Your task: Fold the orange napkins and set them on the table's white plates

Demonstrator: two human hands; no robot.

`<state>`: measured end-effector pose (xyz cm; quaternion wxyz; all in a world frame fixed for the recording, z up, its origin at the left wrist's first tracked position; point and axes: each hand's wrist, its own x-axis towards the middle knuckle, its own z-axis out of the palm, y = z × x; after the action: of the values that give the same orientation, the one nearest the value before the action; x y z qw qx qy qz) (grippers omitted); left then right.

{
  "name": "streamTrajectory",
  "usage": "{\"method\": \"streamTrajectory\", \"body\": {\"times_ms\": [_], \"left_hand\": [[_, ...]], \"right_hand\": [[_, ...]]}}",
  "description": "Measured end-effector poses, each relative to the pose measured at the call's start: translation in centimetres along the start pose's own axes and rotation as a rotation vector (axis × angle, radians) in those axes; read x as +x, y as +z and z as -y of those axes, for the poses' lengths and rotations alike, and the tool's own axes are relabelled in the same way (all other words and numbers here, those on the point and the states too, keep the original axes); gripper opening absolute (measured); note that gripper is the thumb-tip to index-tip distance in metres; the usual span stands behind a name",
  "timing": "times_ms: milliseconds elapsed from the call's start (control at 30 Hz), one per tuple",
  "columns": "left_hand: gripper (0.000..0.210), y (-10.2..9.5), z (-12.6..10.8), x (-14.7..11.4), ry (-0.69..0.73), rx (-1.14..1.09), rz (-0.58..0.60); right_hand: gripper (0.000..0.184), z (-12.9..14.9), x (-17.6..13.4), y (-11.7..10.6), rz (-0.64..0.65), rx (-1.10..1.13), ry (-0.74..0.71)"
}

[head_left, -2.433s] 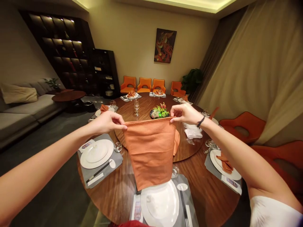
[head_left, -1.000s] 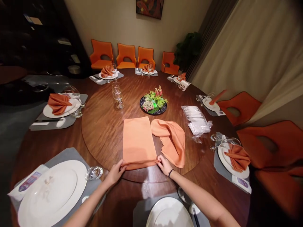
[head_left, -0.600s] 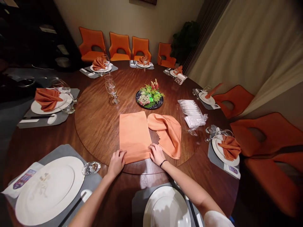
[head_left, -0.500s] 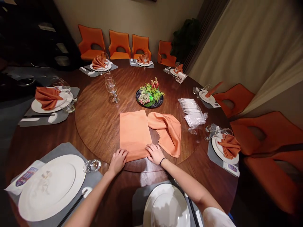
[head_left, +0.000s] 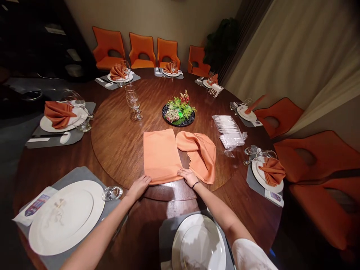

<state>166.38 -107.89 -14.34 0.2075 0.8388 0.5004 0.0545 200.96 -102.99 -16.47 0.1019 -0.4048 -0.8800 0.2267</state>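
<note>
An orange cloth napkin [head_left: 161,153] lies flat on the round turntable [head_left: 120,146], its near edge turned over in a narrow fold. At its near left corner, my left hand [head_left: 140,186] has its fingers closed on the edge. My right hand [head_left: 188,176], with a dark band at the wrist, grips the near right corner. Just right of it rests a second, crumpled orange napkin [head_left: 206,157], which neither hand holds. My thumbs are mostly hidden under my hands.
Ahead stands a dish of plants [head_left: 178,112]; stemmed glasses [head_left: 136,107] are left of it. A clear plastic pack of white items [head_left: 229,131] lies to the right. Below my arms are white plates [head_left: 199,243] and, at left, a large plate [head_left: 66,217] beside a glass [head_left: 111,193].
The folded strip along the napkin's near edge has become narrower. Both hands have moved slightly forward with that edge, and my right hand has shifted a little to the right.
</note>
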Motion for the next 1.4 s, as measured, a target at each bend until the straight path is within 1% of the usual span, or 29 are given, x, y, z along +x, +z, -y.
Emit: {"method": "streamTrajectory", "body": {"times_ms": [100,167,233,267,300,367,433,500,600,667,733,833,867,967,1033,1100,1133,1200,1233,1300,1333,1367,1400], "left_hand": [[0.016,0.4,1.4,-1.3,-0.039,-0.322,-0.004],[0.013,0.6,2.1,-2.1,-0.117,-0.535,0.007],[0.017,0.5,2.5,-2.3,-0.204,-0.657,0.009],[0.017,0.3,2.6,-2.1,-0.23,-0.661,-0.002],[0.013,0.0,2.7,-1.8,-0.229,-0.622,-0.024],[0.001,-1.0,2.8,-0.7,-0.147,-0.448,-0.077],[0.012,-2.2,2.9,0.5,-0.016,-0.227,-0.089],[0.021,-3.0,2.8,1.6,0.061,-0.043,-0.027],[0.026,-3.3,2.3,2.4,0.045,0.123,0.083],[0.027,-3.1,1.4,2.5,0.01,0.177,0.081],[0.025,-2.6,0.2,2.4,-0.017,0.189,0.031],[0.036,-1.8,-1.9,2.4,-0.018,0.184,-0.037],[0.038,-1.6,-2.4,2.5,-0.013,0.195,-0.049],[0.03,-1.1,-2.8,3.0,-0.013,0.26,-0.036],[0.034,-1.1,-2.1,3.1,-0.044,0.27,-0.024],[0.032,-1.3,-0.7,2.7,-0.08,0.179,-0.041],[0.028,-1.3,0.2,2.3,-0.093,0.079,-0.053],[0.017,-1.4,2.0,1.3,-0.127,-0.212,-0.046],[0.013,-1.4,2.9,0.8,-0.155,-0.377,-0.01],[0.018,-1.4,4.3,0.2,-0.236,-0.652,0.094],[0.024,-1.5,4.7,0.1,-0.271,-0.731,0.132],[0.026,-1.6,4.9,0.1,-0.288,-0.758,0.142],[0.025,-1.8,5.0,0.2,-0.291,-0.73,0.115]], "right_hand": [[0.029,-0.7,-1.2,0.4,-0.088,0.315,0.103],[0.019,-0.6,-1.8,1.0,-0.088,0.501,0.237],[0.014,-0.3,-1.7,1.5,-0.057,0.628,0.357],[0.012,-0.2,-1.4,1.6,-0.048,0.657,0.386],[0.011,-0.1,-0.9,1.5,-0.053,0.654,0.387],[0.011,-0.1,0.4,0.8,-0.099,0.561,0.309],[0.019,-0.1,1.8,-0.1,-0.139,0.382,0.174],[0.025,-0.1,2.7,-1.2,-0.123,0.17,0.072],[0.03,0.6,2.9,-2.4,-0.036,-0.096,0.046],[0.035,1.4,2.3,-2.8,0.006,-0.195,0.051],[0.042,2.5,1.8,-2.8,0.023,-0.244,0.039],[0.056,3.8,1.8,-2.2,0.038,-0.275,-0.019],[0.056,3.8,2.0,-1.9,0.052,-0.279,-0.05],[0.039,2.9,3.0,-1.4,0.089,-0.264,-0.122],[0.034,1.6,3.3,-1.2,0.061,-0.201,-0.087],[0.028,0.4,3.0,-0.9,0.003,-0.074,0.004],[0.026,-0.1,2.6,-0.6,-0.021,0.013,0.061],[0.022,-0.6,1.5,0.2,-0.039,0.219,0.185],[0.02,-0.6,0.9,0.6,-0.029,0.324,0.236],[0.016,-0.6,0.1,1.1,0.007,0.482,0.302],[0.015,-0.5,-0.1,1.1,0.017,0.511,0.315],[0.014,-0.3,-0.1,0.9,0.013,0.501,0.316],[0.014,-0.2,0.1,0.6,-0.004,0.457,0.309]]}}
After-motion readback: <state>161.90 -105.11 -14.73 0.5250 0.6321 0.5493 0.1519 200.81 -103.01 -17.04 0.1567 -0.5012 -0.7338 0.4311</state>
